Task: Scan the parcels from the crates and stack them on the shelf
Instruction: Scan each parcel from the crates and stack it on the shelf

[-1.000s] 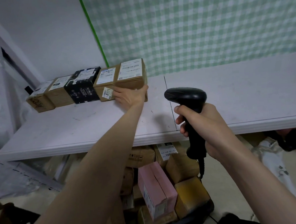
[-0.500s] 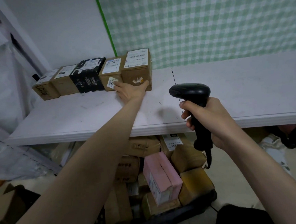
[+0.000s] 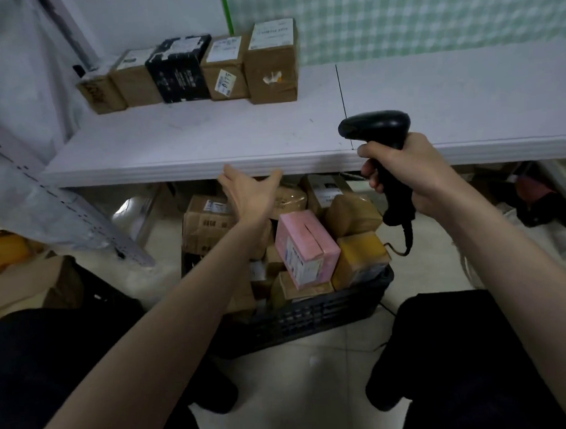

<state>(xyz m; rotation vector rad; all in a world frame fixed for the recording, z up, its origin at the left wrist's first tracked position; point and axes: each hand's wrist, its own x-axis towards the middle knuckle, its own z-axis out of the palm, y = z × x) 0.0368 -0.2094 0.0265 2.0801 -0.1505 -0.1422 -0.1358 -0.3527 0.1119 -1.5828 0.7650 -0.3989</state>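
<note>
Landmark: black crate (image 3: 314, 315) on the floor, under the white shelf (image 3: 206, 167).

- Row of five parcels (image 3: 196, 70): on the shelf, up and left of the crate, side by side.
- My left hand (image 3: 252, 191): above the crate, fingers spread, holding nothing.
- Pink parcel (image 3: 305, 249): atop the crate's heap, tilted.
- My right hand (image 3: 401, 170): above the crate's right end, clamped on the scanner (image 3: 379, 132).

Risk: pulling one parcel could topple the loose heap; the scanner cable may snag.

Upper middle of the frame, a small sticker (image 3: 226, 82) on the front of the fourth brown parcel (image 3: 223, 72) reads "0175" in handwriting. Print on the other parcels' white labels is too blurred to read.
</note>
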